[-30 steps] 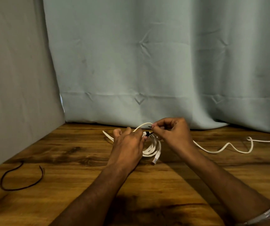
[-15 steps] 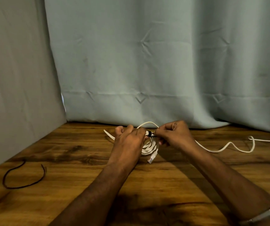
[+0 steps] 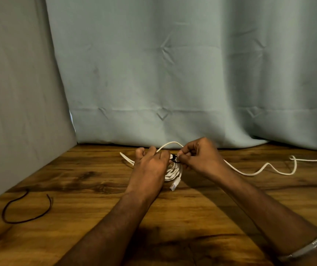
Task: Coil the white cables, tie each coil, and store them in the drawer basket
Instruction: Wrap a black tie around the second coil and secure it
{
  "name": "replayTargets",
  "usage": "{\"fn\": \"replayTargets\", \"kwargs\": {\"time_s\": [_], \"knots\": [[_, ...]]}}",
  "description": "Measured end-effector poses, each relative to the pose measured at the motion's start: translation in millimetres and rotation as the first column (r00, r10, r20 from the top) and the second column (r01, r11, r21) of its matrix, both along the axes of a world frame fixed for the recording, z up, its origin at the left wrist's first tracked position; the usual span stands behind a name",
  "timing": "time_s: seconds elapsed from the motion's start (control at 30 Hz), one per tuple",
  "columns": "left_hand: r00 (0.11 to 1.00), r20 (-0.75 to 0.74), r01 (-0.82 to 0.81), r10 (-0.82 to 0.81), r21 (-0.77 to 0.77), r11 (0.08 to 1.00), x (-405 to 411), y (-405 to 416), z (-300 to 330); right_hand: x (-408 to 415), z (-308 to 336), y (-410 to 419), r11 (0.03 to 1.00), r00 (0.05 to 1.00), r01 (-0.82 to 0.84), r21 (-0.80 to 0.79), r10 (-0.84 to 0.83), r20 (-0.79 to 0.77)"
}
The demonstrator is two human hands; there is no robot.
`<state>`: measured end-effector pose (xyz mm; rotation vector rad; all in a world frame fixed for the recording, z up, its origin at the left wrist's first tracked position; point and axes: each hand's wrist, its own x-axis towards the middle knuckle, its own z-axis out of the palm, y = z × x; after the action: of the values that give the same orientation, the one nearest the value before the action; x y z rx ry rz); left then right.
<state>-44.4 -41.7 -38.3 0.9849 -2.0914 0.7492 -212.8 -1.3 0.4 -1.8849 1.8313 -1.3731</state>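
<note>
I see both hands meeting over a coiled white flat cable (image 3: 174, 169) that lies on the brown wood-grain table (image 3: 96, 217). The left hand (image 3: 150, 166) has its fingers curled round the upper left side of the coil, holding the loops together. The right hand (image 3: 198, 157) sits just to the right of it, fingertips pinching a thin black tie (image 3: 174, 158) wrapped at the top of the coil, right between the two hands. A clear plug end (image 3: 173, 186) pokes out below the coil, toward my wrists. From under the right hand a loose white cable (image 3: 269, 167) snakes away to the right across the table. Well off to the left of the left forearm lies a second thin black cord (image 3: 19, 220), bent into an open loop. A silver bangle (image 3: 307, 248) circles the right wrist. Behind the hands hangs a pale grey-green curtain (image 3: 173, 73).
</note>
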Motion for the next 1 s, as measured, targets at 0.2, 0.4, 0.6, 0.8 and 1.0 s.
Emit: {"fn": "replayTargets", "kwargs": {"time_s": [0.2, 0.4, 0.6, 0.8, 1.0], "knots": [[0.998, -0.036, -0.051, 0.05, -0.02, 0.999, 1.4, -5.8, -0.6, 12.8, 0.9, 1.5, 0.998, 0.931, -0.064, -0.022, 0.067, 0.358], [0.997, -0.039, -0.064, 0.062, -0.052, 0.997, 2.4, -6.8, -1.4, 25.0, 5.2, 14.2, 0.996, 0.739, -0.087, 0.036, 0.04, 0.672], [0.999, 0.009, -0.051, 0.052, -0.094, 0.994, 2.1, -3.0, 0.2, 20.0, 2.0, 9.9, 0.995, 0.83, -0.013, 0.101, -0.046, 0.555], [0.996, 0.092, 0.007, 0.003, -0.11, 0.994, -1.9, 4.4, -0.3, 4.7, -10.9, -1.7, 0.989, 0.986, 0.149, 0.0, -0.149, 0.078], [0.992, 0.124, 0.045, -0.036, -0.072, 0.996, -2.8, 8.9, -1.0, -3.9, -2.9, -1.6, 0.992, 0.956, 0.093, -0.083, -0.113, -0.273]]}}
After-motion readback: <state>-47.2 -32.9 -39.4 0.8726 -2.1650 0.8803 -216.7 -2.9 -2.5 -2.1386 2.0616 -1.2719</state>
